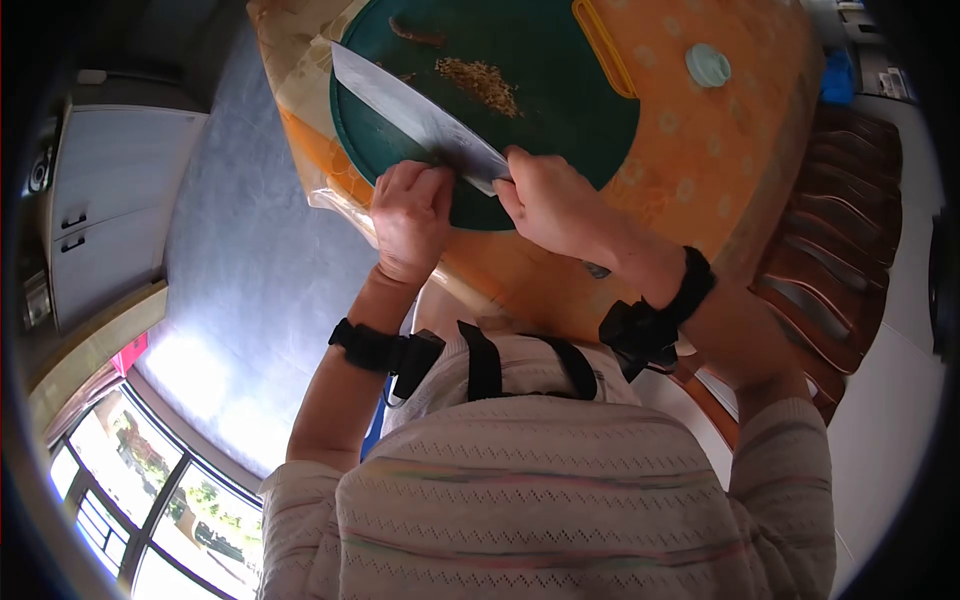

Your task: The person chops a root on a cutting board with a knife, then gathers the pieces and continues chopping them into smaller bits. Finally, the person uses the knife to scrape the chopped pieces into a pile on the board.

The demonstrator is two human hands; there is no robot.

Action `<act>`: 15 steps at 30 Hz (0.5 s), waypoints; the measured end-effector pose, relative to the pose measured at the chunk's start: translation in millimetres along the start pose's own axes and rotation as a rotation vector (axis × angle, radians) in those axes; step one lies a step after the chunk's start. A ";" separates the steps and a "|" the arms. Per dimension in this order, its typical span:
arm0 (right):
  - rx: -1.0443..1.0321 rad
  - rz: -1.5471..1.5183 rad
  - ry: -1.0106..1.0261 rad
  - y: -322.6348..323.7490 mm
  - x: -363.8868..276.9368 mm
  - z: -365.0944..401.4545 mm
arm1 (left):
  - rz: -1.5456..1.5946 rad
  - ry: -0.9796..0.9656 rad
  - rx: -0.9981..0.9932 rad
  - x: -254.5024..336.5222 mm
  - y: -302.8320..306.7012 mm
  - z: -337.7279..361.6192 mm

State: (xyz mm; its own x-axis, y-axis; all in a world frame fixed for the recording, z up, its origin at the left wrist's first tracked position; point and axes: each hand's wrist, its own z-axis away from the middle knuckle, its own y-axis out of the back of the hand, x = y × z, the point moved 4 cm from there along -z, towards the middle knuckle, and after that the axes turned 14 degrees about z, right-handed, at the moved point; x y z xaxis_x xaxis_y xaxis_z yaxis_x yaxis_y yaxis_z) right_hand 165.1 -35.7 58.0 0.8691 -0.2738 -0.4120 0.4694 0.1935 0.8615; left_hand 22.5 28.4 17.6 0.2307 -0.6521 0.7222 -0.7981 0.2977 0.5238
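Observation:
My right hand (555,205) is wrapped round the handle of a kitchen knife (410,115), whose wide blade points to the far left above the green cutting board (570,130). At the board's near edge, my left hand (410,215) is closed, its fingers curled down beside the lower edge of the blade. Whatever those fingers press on, if anything, is hidden. A small heap of finely chopped pale-brown bits (478,85) lies on the board beyond the knife. Farther back is a thin brown elongated piece (415,36).
The board's yellow handle (605,50) is at its right side. A pale green cap-like object (708,65) sits on the orange patterned tablecloth (690,150). A brown slatted wooden chair (830,240) stands to the right; a white cabinet (125,190) is at left.

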 end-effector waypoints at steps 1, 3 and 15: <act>-0.001 0.011 0.016 -1.1 1.3 -1.0 | 0.005 0.018 0.014 0.1 0.5 -0.2; -0.012 0.018 0.036 -5.0 2.4 1.1 | 0.005 0.046 0.026 -0.1 1.4 1.0; -0.053 0.042 0.065 7.5 -3.0 2.3 | 0.019 0.073 0.068 -2.2 0.0 2.9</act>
State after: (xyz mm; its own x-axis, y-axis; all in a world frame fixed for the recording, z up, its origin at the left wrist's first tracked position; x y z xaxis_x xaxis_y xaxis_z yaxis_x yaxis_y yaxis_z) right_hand 165.7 -35.6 66.4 0.8956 -0.2034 -0.3956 0.4384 0.2536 0.8622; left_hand 20.3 27.8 14.7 0.2528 -0.5933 0.7642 -0.8383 0.2601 0.4792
